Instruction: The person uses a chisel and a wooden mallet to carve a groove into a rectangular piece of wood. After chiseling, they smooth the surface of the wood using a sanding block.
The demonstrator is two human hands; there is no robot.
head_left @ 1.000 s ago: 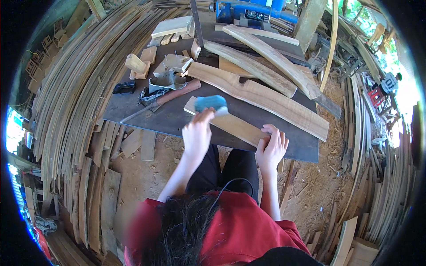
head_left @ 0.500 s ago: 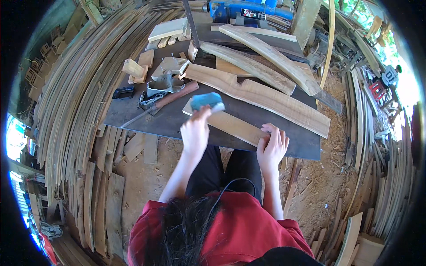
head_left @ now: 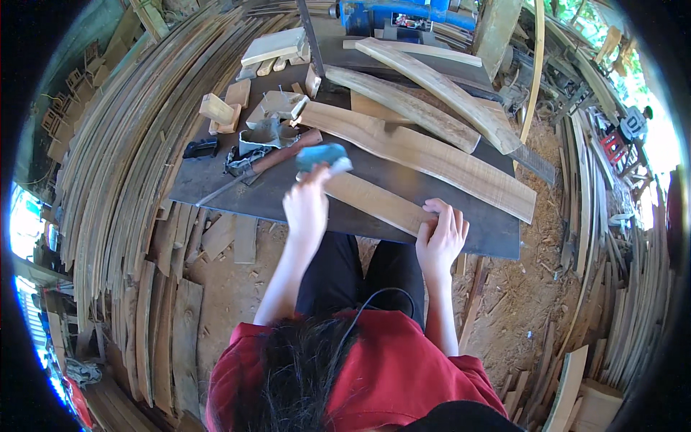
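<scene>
My left hand (head_left: 306,207) is closed on a teal pad with a pale edge (head_left: 322,155), smeared by motion; whether it is cloth or abrasive sheet I cannot tell. The pad is over the left end of a narrow, light-brown wooden board (head_left: 378,199) lying along the near side of the dark table (head_left: 266,198). At that board's right end, my right hand (head_left: 441,234) grips it with curled fingers. Just beyond lies a longer board with a wavy edge (head_left: 439,158). A tool with a brown wooden handle (head_left: 288,153) rests left of the pad.
Small wood blocks (head_left: 219,111), a black object (head_left: 200,149) and a stack of pale pieces (head_left: 272,47) occupy the table's left side. Long curved planks (head_left: 439,93) lie farther back, near a blue machine (head_left: 399,18). Lumber (head_left: 137,137) lines the left; shavings (head_left: 504,288) cover the ground.
My left hand and the teal pad have shifted left and slightly farther away along the narrow board. My right hand and the board stay in place.
</scene>
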